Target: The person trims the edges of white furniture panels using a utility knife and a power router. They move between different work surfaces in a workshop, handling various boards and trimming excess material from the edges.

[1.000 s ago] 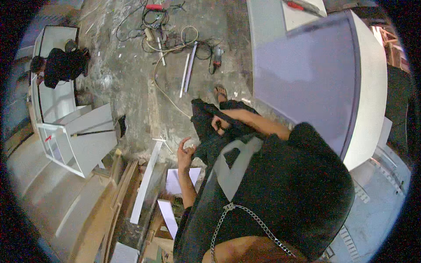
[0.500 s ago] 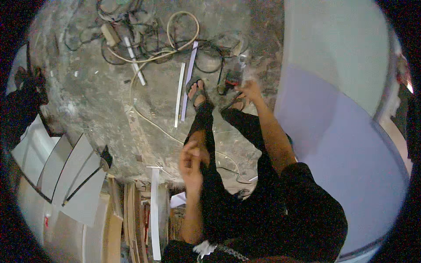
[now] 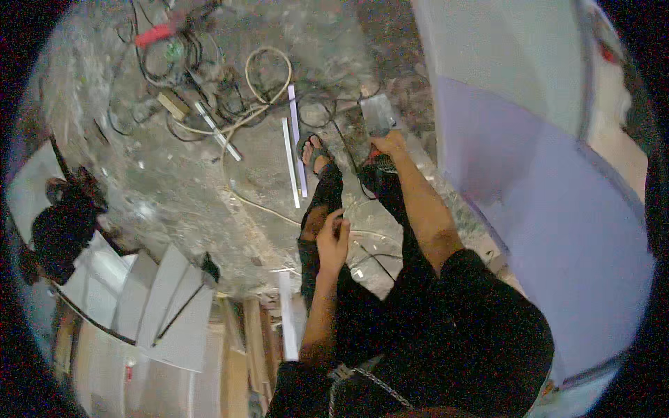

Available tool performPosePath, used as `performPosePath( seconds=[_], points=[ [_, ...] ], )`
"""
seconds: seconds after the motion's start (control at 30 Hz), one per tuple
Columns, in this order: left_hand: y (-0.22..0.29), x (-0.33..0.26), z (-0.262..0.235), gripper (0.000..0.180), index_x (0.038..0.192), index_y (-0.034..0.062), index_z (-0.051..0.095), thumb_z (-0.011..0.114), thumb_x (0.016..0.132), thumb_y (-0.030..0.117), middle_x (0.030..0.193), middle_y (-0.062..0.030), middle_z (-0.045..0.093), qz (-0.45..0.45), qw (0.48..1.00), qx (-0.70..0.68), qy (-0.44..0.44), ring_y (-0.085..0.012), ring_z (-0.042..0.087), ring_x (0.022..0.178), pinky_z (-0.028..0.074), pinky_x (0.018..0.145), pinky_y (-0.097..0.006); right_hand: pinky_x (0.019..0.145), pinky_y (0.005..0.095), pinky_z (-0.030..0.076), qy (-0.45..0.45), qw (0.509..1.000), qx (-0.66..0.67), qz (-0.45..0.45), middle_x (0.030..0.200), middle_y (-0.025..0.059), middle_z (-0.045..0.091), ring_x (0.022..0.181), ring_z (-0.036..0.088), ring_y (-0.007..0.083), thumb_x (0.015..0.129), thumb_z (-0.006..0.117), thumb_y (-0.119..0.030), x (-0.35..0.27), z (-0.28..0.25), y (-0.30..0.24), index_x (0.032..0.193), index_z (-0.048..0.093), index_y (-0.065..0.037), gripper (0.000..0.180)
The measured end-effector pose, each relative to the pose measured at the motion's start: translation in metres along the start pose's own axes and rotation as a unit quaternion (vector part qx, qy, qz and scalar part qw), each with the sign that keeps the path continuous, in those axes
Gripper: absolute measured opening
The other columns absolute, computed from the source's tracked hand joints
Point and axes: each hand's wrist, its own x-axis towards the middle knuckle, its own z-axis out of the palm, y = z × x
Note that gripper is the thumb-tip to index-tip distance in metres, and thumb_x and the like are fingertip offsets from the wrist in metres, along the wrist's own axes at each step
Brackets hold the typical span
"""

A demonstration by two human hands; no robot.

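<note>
Blur and the wrapped fingers hide much of the handheld power tool (image 3: 378,115), so I can't make out its exact kind; it is left of the lilac panel (image 3: 550,209), near its edge. The right forearm (image 3: 426,202) stretches out, the right hand (image 3: 389,144) clasped round the tool. Farther left of the panel, the left hand (image 3: 332,244) hangs by the left shin (image 3: 316,221), grip released, fingers loosely bent. Half a second ago, the right hand's fingers were spread beside the tool.
</note>
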Motion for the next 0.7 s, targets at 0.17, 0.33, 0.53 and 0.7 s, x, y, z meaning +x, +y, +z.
performPosePath(
  seconds=[0.17, 0.33, 0.53, 0.7],
  points=[
    [0.062, -0.028, -0.02, 0.034, 0.125, 0.0039, 0.062, 0.064, 0.097, 0.022, 0.084, -0.0134, 0.068, 0.108, 0.985, 0.088, -0.104, -0.0283, 0.067, 0.078, 0.053, 0.074, -0.037, 0.085, 0.0413, 0.057, -0.24, 0.967, -0.056, -0.063, 0.113, 0.0135, 0.073, 0.096, 0.071, 0.0341, 0.063, 0.084, -0.055, -0.079, -0.087, 0.003, 0.117, 0.07, 0.0, 0.078],
    [0.132, -0.025, -0.035, 0.035, 0.126, 0.004, 0.062, 0.063, 0.096, 0.022, 0.089, -0.0158, 0.071, 0.233, 0.96, 0.112, -0.106, -0.0319, 0.069, 0.076, 0.054, 0.073, -0.04, 0.086, 0.0419, 0.056, -0.3, 0.906, -0.228, -0.192, 0.11, 0.009, 0.075, 0.092, 0.071, 0.0339, 0.065, 0.083, -0.057, -0.148, -0.134, -0.015, 0.117, 0.072, -0.003, 0.076],
    [0.182, 0.006, -0.054, 0.061, 0.14, 0.0046, 0.054, 0.072, 0.083, 0.016, 0.118, -0.0202, 0.067, 0.329, 0.915, 0.186, -0.145, -0.0359, 0.065, 0.107, 0.048, 0.095, -0.047, 0.088, 0.0488, 0.055, -0.146, 0.972, -0.133, -0.124, 0.116, 0.0164, 0.072, 0.104, 0.068, 0.0355, 0.072, 0.077, -0.047, -0.264, -0.171, -0.004, 0.132, 0.058, -0.004, 0.077],
    [0.276, -0.018, -0.052, 0.092, 0.152, 0.0022, 0.037, 0.079, 0.071, 0.015, 0.146, -0.0202, 0.05, 0.637, 0.577, 0.444, -0.255, -0.033, 0.041, 0.143, 0.021, 0.121, -0.058, 0.085, 0.056, 0.055, 0.074, 0.997, -0.028, -0.006, 0.117, 0.0224, 0.071, 0.109, 0.068, 0.0381, 0.074, 0.076, -0.04, -0.403, -0.225, 0.002, 0.148, 0.042, -0.004, 0.089]
  ],
)
